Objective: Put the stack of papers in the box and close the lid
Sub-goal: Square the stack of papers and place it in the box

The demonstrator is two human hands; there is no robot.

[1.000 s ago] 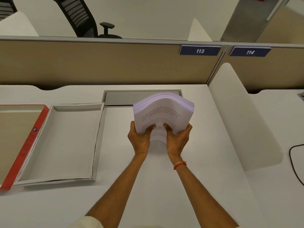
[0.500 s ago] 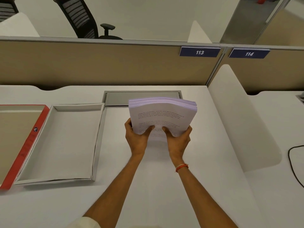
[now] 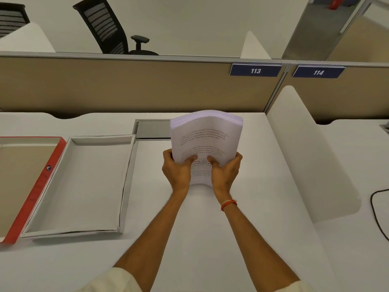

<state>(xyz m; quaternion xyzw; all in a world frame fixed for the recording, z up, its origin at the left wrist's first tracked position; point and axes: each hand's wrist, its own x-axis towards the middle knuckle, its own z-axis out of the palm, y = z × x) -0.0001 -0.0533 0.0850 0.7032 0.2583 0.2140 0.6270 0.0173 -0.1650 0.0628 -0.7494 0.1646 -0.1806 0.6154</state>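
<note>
A thick stack of printed white papers (image 3: 205, 138) stands nearly upright above the desk, its top bowed away from me. My left hand (image 3: 177, 170) grips its lower left edge and my right hand (image 3: 226, 171) grips its lower right edge, thumbs on the front page. To the left on the desk lies an open, empty white box (image 3: 84, 182). Its red-edged lid (image 3: 40, 186) lies inside-up at the box's left, partly cut off by the frame.
A grey recessed cable hatch (image 3: 151, 129) sits in the desk (image 3: 210, 239) behind the papers. A beige partition (image 3: 126, 87) closes the back. A white curved divider (image 3: 309, 154) stands to the right, with a black cable (image 3: 376, 211) beyond it.
The stack went from tilted up, down to flatter, and is now tipped up again with its top bowed. Both hands kept hold of its lower edge and stayed in roughly the same place.
</note>
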